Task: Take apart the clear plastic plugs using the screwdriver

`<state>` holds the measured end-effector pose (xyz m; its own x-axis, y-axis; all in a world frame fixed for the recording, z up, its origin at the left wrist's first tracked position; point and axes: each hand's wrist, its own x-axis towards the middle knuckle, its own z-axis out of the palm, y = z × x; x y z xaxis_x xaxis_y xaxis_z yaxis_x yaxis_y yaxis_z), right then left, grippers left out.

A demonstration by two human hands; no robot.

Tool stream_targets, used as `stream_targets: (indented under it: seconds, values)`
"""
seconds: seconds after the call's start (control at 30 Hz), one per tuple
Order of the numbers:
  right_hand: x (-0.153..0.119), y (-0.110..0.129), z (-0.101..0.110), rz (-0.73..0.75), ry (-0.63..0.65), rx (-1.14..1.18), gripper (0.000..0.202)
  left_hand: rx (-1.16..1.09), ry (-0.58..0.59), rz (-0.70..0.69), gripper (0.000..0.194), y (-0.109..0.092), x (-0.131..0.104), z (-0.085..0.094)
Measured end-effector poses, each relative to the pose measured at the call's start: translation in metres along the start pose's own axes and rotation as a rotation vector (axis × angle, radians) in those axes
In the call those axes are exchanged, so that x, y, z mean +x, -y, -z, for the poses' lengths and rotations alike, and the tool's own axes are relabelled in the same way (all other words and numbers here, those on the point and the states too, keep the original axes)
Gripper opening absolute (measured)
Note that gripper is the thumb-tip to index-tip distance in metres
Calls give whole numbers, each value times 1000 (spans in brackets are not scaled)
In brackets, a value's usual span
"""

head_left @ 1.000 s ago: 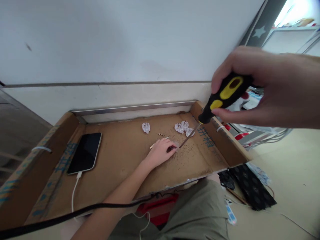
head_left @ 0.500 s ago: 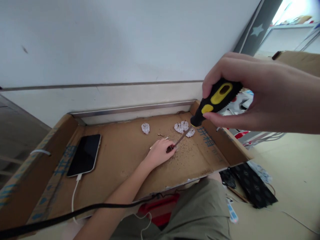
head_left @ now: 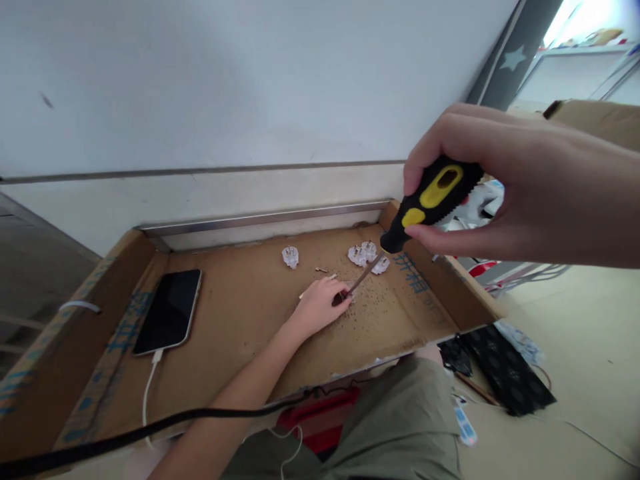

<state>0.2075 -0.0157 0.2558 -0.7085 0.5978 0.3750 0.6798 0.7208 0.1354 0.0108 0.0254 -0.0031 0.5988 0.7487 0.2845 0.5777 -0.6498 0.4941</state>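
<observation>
My right hand (head_left: 480, 180) grips the black and yellow handle of a screwdriver (head_left: 435, 193), held slanting down to the left. Its shaft ends at the fingertips of my left hand (head_left: 320, 308), which is closed low over the cardboard. A clear plug (head_left: 352, 292) shows only in part there, between those fingers and under the screwdriver tip. Behind it, several clear plugs with metal pins (head_left: 357, 255) sit in a cluster, and another plug (head_left: 291, 257) stands apart to the left. Small dark specks, perhaps screws (head_left: 373, 303), are scattered on the right.
A shallow cardboard tray (head_left: 235, 300) with raised sides forms the work surface. On its left lies a phone (head_left: 169, 311) with a white cable (head_left: 148, 387). A small brass-coloured piece (head_left: 321, 269) lies beyond my left hand. A black strap (head_left: 210, 412) crosses the front edge.
The hands, screwdriver and plugs keep nearly the same places. Only a very slight shift of the whole view shows.
</observation>
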Motion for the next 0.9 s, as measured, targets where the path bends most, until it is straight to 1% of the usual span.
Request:
stream_targets:
  seconds: [0.2, 0.5, 0.6, 0.7, 0.9]
  values:
    - [0, -1, 0, 2, 5, -27, 28, -2, -6, 4, 12, 2, -1, -3]
    - [-1, 2, 4, -19, -2, -30, 29, 2, 2, 0, 14, 0, -1, 0]
    - [0, 2, 4, 2, 10, -34, 27, 1, 2, 10, 14, 0, -1, 0]
    - [1, 1, 3, 29, -7, -44, 27, -1, 4, 7, 14, 0, -1, 0]
    - [0, 1, 3, 30, 8, -48, 27, 1, 5, 14, 14, 0, 0, 0]
